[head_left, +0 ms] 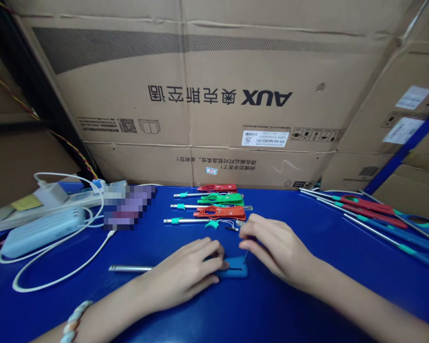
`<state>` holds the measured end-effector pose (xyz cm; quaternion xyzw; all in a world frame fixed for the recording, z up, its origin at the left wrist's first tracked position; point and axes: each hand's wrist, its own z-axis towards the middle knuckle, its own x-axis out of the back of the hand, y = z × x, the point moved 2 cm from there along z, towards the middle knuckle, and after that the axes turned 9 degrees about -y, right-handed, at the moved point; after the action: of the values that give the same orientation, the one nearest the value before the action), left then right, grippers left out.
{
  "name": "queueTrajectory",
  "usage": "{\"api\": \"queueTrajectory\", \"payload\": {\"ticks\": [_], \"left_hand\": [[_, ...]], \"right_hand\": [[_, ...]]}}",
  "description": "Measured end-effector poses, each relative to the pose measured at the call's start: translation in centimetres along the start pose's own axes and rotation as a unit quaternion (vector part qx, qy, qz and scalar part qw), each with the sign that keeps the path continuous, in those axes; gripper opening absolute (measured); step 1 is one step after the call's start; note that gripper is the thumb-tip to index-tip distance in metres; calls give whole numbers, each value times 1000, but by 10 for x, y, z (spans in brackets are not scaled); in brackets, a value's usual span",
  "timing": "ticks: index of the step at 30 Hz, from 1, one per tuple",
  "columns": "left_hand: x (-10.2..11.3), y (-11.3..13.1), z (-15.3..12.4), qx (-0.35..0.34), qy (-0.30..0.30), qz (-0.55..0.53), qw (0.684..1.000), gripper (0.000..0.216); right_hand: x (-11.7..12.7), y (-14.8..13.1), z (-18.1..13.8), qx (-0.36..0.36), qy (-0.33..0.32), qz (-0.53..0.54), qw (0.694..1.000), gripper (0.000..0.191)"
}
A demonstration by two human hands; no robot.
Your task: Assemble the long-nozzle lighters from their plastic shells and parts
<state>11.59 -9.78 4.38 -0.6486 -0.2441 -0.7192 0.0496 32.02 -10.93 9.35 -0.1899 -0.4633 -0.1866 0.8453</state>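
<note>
A flat blue plastic handle with a dark slot lies on the table, a silver metal rod pointing left in line with it. My left hand is closed over the left part of the handle, fingertips pressing at the slot. My right hand pinches a thin metal pin-like tool, whose lower tip meets the handle's right end. The tool's upper part is hidden by my fingers. Just beyond, several rods carry open plastic handle shells: red, green and orange-red, with teal clips and thin wires.
At right lie several rods with red and blue handles. On the left are a light blue power bank, a white cable, a power strip and a pixelated purple item. A large cardboard box walls off the back.
</note>
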Motion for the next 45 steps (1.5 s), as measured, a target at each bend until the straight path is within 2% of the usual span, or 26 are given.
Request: {"api": "queueTrajectory", "payload": {"ticks": [1, 3, 6, 8, 11, 14, 19, 22, 24, 26, 28, 30, 32, 34, 37, 39, 43, 45], "left_hand": [[0, 0, 0, -1, -1, -1, 1000, 14], [1, 0, 0, -5, 4, -4, 1000, 15], [1, 0, -1, -10, 11, -3, 1000, 14], [1, 1, -1, -11, 11, 0, 1000, 15], [1, 1, -1, -10, 17, 1, 1000, 16], [1, 2, 0, -10, 24, 0, 1000, 14], [0, 1, 0, -13, 29, 6, 999, 15], [1, 1, 0, -9, 22, 10, 1000, 15], [2, 2, 0, -10, 21, 7, 1000, 14], [2, 2, 0, -13, 23, 4, 1000, 14], [2, 2, 0, -16, 25, 1, 1000, 14], [1, 1, 0, -14, 27, 0, 1000, 14], [1, 1, -1, -12, 26, 0, 1000, 15], [1, 1, 0, -10, 23, 0, 1000, 15], [2, 2, 0, -6, 13, 0, 1000, 14], [2, 2, 0, -3, 9, 1, 1000, 14], [1, 1, 0, -7, 12, 2, 1000, 15], [0, 1, 0, -7, 6, 2, 1000, 15]], "right_hand": [[0, 0, 0, 10, 15, -33, 999, 19], [0, 0, 0, 12, 2, -37, 999, 21], [3, -1, 2, -13, -55, 77, 995, 28], [3, -1, 2, -21, -69, 108, 992, 29], [1, 1, 0, -16, -26, 33, 999, 18], [2, -1, -1, -12, -13, -4, 1000, 22], [9, -8, 1, -39, -94, 129, 986, 42], [4, -6, 1, -31, -50, 148, 987, 29], [0, -3, -1, -24, -2, 92, 995, 17], [-2, 0, -1, -18, 15, 39, 999, 16], [1, 0, 0, -23, -19, 50, 998, 22], [5, 0, 2, -39, -70, 115, 990, 33], [7, 0, 2, -50, -95, 167, 980, 36], [6, 2, 1, -53, -82, 167, 981, 30], [2, 7, -1, -48, -51, 106, 992, 18], [3, 8, 0, -47, -61, 96, 992, 20], [9, 5, 2, -51, -118, 189, 974, 36], [10, 3, 1, -52, -124, 212, 968, 37]]}}
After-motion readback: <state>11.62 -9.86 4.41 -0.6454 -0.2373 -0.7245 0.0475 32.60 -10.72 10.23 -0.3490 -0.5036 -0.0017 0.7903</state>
